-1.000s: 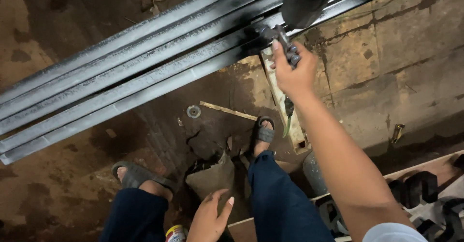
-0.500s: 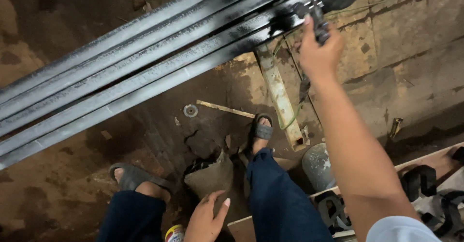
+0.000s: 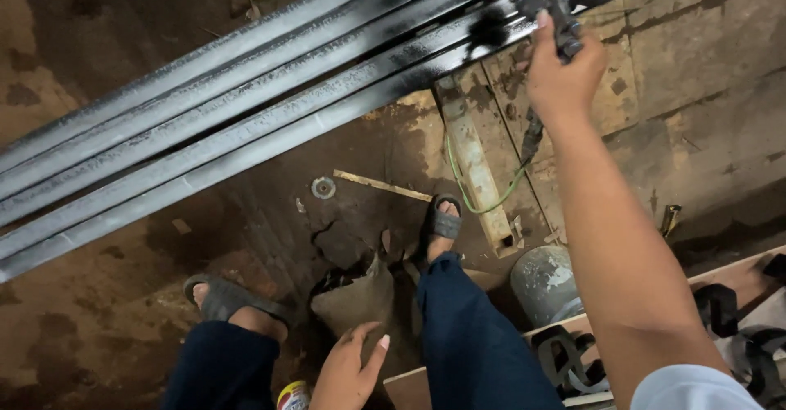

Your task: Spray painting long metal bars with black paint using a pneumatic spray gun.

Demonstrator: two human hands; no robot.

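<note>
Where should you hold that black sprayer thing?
Judging by its pose, grip the spray gun by its handle, from below, as the right hand does: the handle hangs toward the hose while the nozzle faces the black metal bars.

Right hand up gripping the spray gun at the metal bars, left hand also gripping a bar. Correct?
Not quite. The head view shows the right hand raised, gripping the spray gun at the metal bars, as you say. But the left hand grips no bar: it hangs low and open between the knees, fingers spread, holding nothing.
</note>
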